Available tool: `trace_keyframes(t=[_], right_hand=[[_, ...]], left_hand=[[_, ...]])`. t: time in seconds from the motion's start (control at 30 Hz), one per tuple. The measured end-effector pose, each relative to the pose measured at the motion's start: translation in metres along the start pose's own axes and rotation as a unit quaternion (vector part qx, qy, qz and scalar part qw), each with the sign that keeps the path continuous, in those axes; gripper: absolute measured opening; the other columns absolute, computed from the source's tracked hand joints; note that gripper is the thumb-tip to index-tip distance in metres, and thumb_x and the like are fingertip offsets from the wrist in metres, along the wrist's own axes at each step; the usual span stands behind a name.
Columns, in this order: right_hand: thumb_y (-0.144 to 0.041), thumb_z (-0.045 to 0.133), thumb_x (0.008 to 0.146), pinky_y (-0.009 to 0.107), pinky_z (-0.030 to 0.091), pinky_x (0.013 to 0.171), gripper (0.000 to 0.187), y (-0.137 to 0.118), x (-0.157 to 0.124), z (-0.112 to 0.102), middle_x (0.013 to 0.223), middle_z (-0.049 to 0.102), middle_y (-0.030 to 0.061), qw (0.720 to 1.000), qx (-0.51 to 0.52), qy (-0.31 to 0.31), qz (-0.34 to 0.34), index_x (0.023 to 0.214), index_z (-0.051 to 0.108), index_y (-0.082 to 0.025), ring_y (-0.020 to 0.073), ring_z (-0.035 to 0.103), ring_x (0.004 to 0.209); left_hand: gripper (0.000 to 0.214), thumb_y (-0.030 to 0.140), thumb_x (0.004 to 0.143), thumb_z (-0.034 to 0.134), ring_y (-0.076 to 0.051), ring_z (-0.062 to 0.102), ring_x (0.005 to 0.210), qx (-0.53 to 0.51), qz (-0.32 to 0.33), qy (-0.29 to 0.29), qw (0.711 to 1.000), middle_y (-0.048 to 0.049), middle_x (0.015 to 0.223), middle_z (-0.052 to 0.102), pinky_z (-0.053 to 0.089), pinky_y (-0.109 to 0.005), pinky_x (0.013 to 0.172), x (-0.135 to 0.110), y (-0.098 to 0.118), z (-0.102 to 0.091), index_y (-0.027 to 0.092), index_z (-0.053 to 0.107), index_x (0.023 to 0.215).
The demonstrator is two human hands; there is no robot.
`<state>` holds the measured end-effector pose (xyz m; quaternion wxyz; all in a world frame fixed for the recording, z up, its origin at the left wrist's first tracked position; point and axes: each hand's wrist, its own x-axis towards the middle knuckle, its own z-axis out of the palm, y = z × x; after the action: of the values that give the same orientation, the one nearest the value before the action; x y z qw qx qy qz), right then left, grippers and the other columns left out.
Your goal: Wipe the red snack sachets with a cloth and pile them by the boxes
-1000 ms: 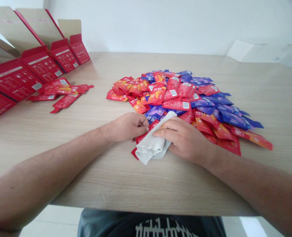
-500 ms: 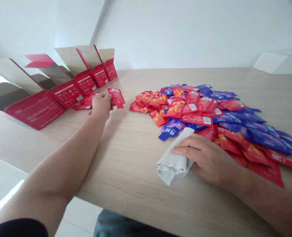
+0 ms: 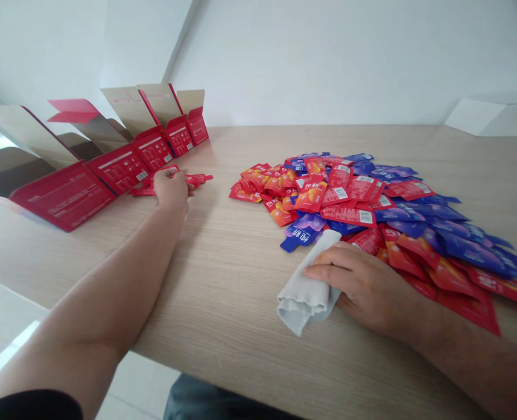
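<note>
1 right hand (image 3: 358,281), curled, gripping white cloth (image 3: 304,291); 1 left hand (image 3: 171,189), nearer, partly hiding red sachets (image 3: 200,179), 1 pointing lengthwise rightward; left hold I cannot tell.

A black sleeve (image 3: 31,405) ends above the left elbow (image 3: 103,350). Both hands (image 3: 358,283) are bare. Below, dark blue-grey clothing (image 3: 206,399) shows.

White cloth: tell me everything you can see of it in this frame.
The cloth is white, soft-looking fabric, folded into layers with wavy edges at the near end. It slants over the table, far end close to the sachets; contact with them is unclear. The right hand grips its right side, hiding part.
</note>
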<state>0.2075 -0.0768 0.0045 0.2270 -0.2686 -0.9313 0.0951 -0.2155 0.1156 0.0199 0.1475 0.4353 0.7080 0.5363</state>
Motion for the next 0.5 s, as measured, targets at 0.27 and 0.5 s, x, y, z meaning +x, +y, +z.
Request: trace_keyframes(t=[0.27,0.5], right_hand=[[-0.004,0.054,0.094,0.043,0.052,0.088,0.034,0.008,-0.003,0.001,0.113,0.069,0.0104,1.000,-0.002,-0.002,-0.010,0.121,0.069,-0.017,0.0263,0.059,0.102],[-0.006,0.056,0.095,0.042,0.051,0.091,0.032,0.012,-0.005,0.003,0.114,0.068,0.0093,1.000,0.006,-0.014,-0.011,0.122,0.068,-0.017,0.0257,0.058,0.105]], left_hand=[[0.016,0.029,0.084,0.060,-0.019,0.067,0.079,0.168,0.283,-0.144,0.933,-0.0028,0.087,0.074,0.051,-0.029,0.073,-0.070,0.024,0.047,0.021,0.069,0.094],[0.026,0.032,0.088,0.058,-0.023,0.069,0.092,0.239,0.319,-0.125,0.908,-0.0059,0.105,0.077,0.052,-0.033,0.083,-0.064,0.015,0.047,0.021,0.069,0.108]])
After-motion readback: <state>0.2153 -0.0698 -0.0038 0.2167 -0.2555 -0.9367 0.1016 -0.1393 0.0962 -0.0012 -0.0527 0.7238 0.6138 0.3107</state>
